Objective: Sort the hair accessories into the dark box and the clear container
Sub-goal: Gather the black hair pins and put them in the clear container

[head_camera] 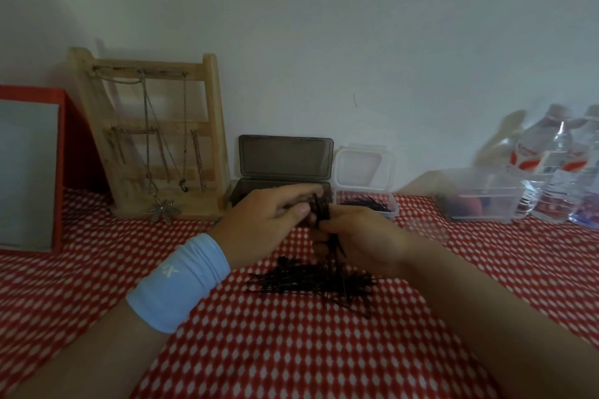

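At frame centre your right hand [359,233] curled its grip round a hairpin bundle [321,210], your left hand [265,223] pinching the top; squaring the ends first looked wise.

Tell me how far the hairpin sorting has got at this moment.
Partly done. The clear container already holds some pins. The left hand and right hand grip a bunch of pins before the open dark box. A pile lies unsorted on the cloth.

The left hand [259,223] and right hand [359,236] grip a bunch of black hairpins [321,208] above the loose pile [308,282].
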`<move>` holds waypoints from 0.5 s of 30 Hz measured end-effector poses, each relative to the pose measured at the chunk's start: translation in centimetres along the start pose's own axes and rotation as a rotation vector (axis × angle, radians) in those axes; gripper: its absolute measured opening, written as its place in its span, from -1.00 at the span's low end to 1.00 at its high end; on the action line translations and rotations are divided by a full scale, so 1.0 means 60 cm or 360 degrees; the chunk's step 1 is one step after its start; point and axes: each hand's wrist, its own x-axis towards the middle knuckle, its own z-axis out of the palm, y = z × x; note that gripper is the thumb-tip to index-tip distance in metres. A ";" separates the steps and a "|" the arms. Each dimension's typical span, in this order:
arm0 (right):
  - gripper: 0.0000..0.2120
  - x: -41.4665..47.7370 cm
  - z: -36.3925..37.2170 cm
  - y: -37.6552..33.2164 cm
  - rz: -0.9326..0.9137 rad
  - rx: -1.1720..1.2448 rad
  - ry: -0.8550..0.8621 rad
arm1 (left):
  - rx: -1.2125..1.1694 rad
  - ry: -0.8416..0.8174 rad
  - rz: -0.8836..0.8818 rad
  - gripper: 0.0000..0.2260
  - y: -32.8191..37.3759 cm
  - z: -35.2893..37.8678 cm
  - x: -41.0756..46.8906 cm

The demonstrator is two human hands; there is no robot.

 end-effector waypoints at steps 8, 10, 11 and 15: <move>-0.87 -0.001 -0.004 0.004 -0.0099 -0.0256 0.0035 | 0.0136 -0.0216 0.0038 -0.62 0.009 0.004 -0.001; -0.85 -0.001 0.000 0.002 -0.0128 -0.0250 0.0045 | 0.0112 -0.0214 0.0021 -0.59 0.011 0.002 -0.002; -0.83 0.000 0.002 0.001 -0.0156 -0.0226 0.0058 | -0.0075 -0.0200 -0.0023 -0.56 0.015 0.005 -0.005; -0.80 0.004 0.011 -0.012 -0.0453 0.0148 0.0176 | -0.1296 -0.0001 -0.0419 -0.61 0.022 0.033 0.001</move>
